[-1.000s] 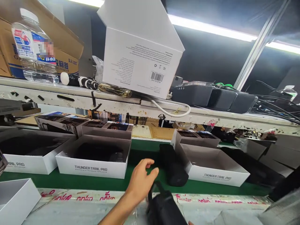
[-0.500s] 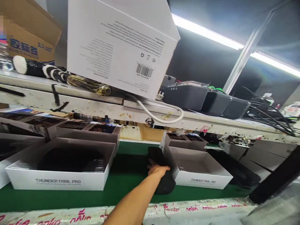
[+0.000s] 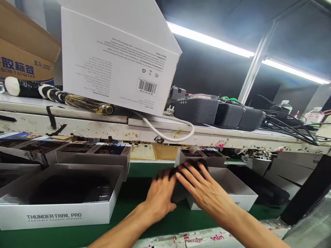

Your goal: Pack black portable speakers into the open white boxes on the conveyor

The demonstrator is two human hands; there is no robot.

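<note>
A black speaker (image 3: 178, 193) is gripped between both hands on the green belt (image 3: 134, 217), at the centre of the view. The left hand (image 3: 160, 197) is wrapped around its left flank, fingers curled onto it; the right hand (image 3: 204, 191) is laid over its top with fingers spread wide and flat, tips pointing toward eleven o'clock. Most of the speaker is hidden beneath the two hands, so its shape is hard to make out.

At three o'clock of the hands, an open white box (image 3: 232, 193) is seen touching the speaker; its floor looks bare, though the near-left corner is covered by the right hand. At nine o'clock, a second open white box (image 3: 64, 215) marked THUNDER TRAIL PRO is filled by a dark object, sunk in shadow and not to be identified surely. Behind each box, at about twelve o'clock, a grey lid or tray (image 3: 93, 156) is stood; contents there are dim.

Above, on the shelf (image 3: 103, 122), a large white carton (image 3: 116, 58) is propped tilted with its print upside down, and a row of dark grey speakers (image 3: 214, 112) is lined at one o'clock. A brown cardboard box (image 3: 20, 51) is cut off at the left edge.
</note>
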